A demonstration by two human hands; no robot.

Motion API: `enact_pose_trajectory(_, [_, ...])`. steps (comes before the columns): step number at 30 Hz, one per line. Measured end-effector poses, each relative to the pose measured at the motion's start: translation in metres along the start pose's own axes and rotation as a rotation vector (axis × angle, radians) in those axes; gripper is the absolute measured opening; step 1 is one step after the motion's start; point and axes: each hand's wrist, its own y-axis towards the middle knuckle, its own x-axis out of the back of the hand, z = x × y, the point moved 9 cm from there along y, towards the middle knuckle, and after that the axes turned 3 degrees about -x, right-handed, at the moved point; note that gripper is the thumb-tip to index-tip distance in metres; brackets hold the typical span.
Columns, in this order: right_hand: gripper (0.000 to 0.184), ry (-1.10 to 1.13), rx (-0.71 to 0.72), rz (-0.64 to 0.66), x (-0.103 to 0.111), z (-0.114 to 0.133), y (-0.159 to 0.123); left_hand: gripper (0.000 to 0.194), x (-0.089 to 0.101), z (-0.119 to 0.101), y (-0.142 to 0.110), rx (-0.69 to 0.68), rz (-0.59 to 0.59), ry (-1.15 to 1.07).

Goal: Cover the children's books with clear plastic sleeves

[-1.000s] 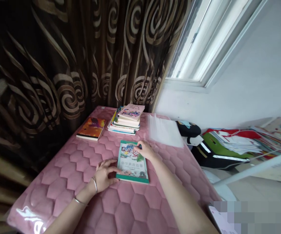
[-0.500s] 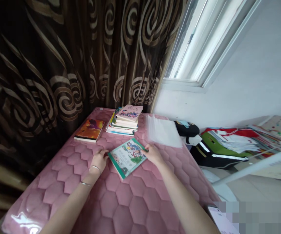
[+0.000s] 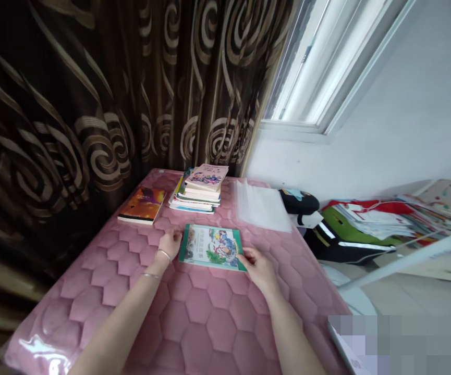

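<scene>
A picture book (image 3: 211,247) with a green border and cartoon figures lies flat on a pink quilted mattress (image 3: 205,323). Its long side runs left to right, and the cover title stands sideways. My right hand (image 3: 259,265) grips its right edge, thumb on the cover and fingers curled under or behind. Just off the left edge is my left hand (image 3: 170,244), its fingers curled together; a narrow gap seems to part it from the book. Nothing shows in that hand. Two thin bracelets circle the left wrist.
Behind are a stack of books (image 3: 199,192), an orange book (image 3: 142,204) and clear plastic sleeves (image 3: 264,205). A patterned curtain (image 3: 131,104) borders the mattress at the left and back. To the right stand a black and green bag (image 3: 350,242), piled papers and a white slanted bar (image 3: 405,265).
The picture book has turned from a diagonal position to lie straight across, slightly to the right. My right hand has moved right and nearer to me with its edge. My left hand has shifted slightly right.
</scene>
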Motion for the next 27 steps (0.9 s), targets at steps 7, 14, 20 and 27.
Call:
enact_pose_trajectory(7, [0.044, 0.100, -0.014, 0.218, 0.002, -0.002, -0.006, 0.038, -0.003, 0.002, -0.062, -0.238, 0.161, -0.340])
enact_pose_trajectory(14, [0.041, 0.008, 0.073, 0.303, 0.000, 0.005, -0.022, 0.029, 0.001, -0.005, -0.067, -0.283, 0.096, -0.282])
enact_pose_trajectory(20, [0.035, 0.002, 0.093, 0.263, 0.002, -0.001, -0.022, 0.026, 0.005, -0.004, -0.068, -0.308, 0.024, -0.231])
enact_pose_trajectory(27, [0.033, -0.028, 0.155, 0.234, 0.004, 0.005, -0.023, 0.012, 0.010, -0.012, -0.071, -0.374, -0.039, -0.023])
